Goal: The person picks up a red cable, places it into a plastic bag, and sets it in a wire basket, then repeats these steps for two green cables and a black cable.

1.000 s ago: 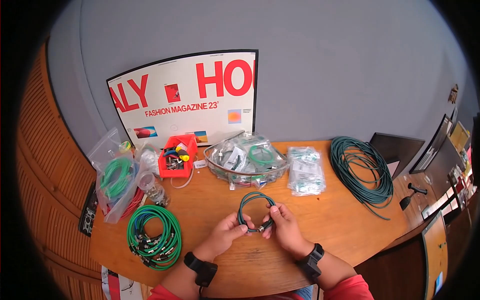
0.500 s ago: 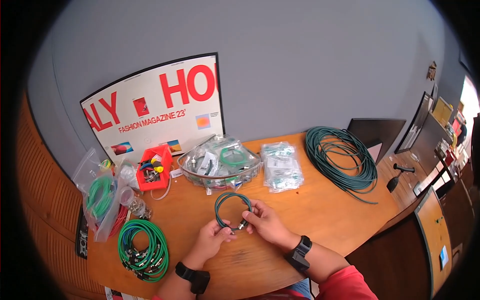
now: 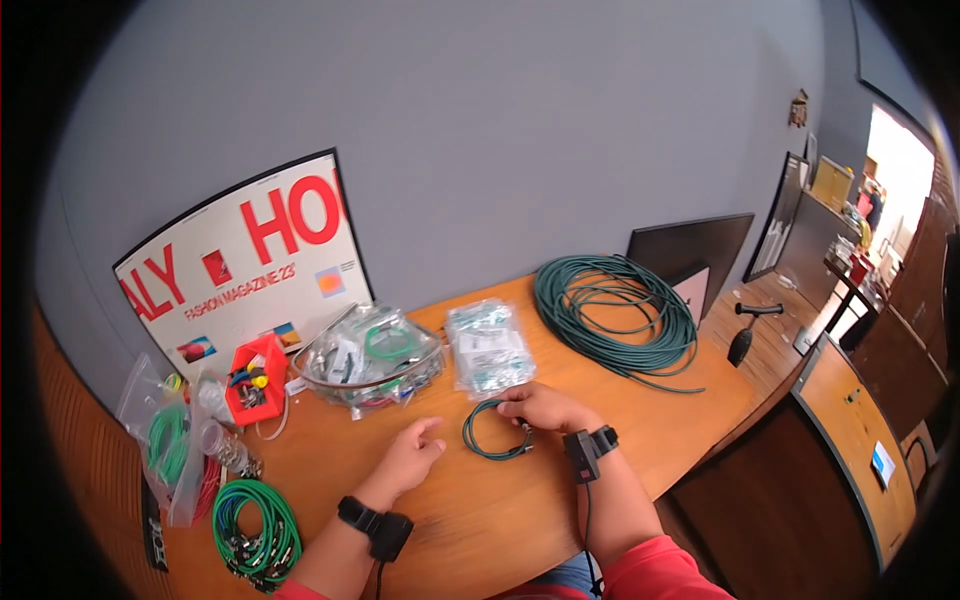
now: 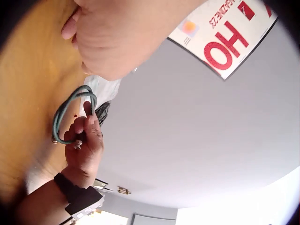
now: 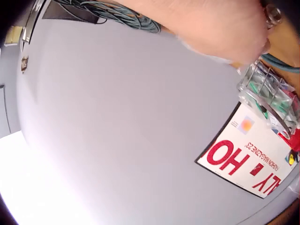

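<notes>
My right hand (image 3: 545, 408) grips a small coil of dark green cable (image 3: 467, 432) at its right side, with the loop held low over the wooden table (image 3: 450, 520). In the left wrist view, the right thumb lies along the cable, and a metal connector (image 4: 78, 144) sticks out beside the palm. My left hand (image 3: 408, 458) is off the coil, to its left, with fingers loosely bent and nothing in them. Farther left lies a thick ring of bright green cables (image 3: 225, 515) with metal connectors, partly beside the left forearm.
Behind the hands stand a wire basket (image 3: 368, 360) of bagged cables, a stack of clear packets (image 3: 490, 350) and a large dark green cable coil (image 3: 575, 345). A red bin (image 3: 262, 412) of tools, a jar (image 3: 228, 450) and a zip bag (image 3: 165, 440) stand left.
My left hand has let go of the cable coil and drawn away to the left. The right hand has carried the coil rightward, toward the clear packets. The head view has turned right.
</notes>
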